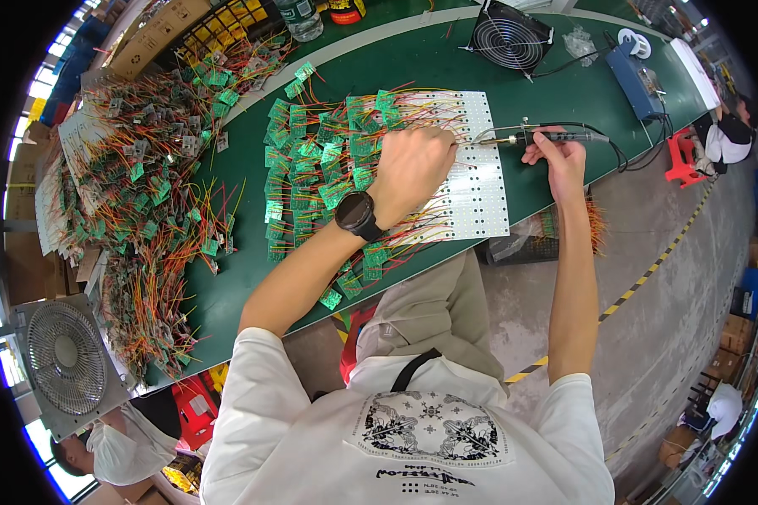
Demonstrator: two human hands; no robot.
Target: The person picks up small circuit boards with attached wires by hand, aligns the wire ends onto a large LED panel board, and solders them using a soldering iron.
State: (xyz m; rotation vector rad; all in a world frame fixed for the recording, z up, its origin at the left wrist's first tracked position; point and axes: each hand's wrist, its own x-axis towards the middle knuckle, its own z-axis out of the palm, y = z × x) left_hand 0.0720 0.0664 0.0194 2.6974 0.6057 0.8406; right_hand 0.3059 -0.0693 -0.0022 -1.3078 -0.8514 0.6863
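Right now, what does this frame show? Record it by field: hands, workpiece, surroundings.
left hand: curled over the white dotted panel; grip hidden
right hand: holds a soldering iron, tip pointing left
workpiece: panel with red and yellow wires, green circuit boards alongside
table left: heaped wired boards
table far side: black fan, blue box

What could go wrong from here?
The pen-shaped tool in the right hand points toward the nearby left hand, so a slip might jab it. The watch sits above wired green boards and could snag a wire. One board by the near edge of the table might get knocked off.
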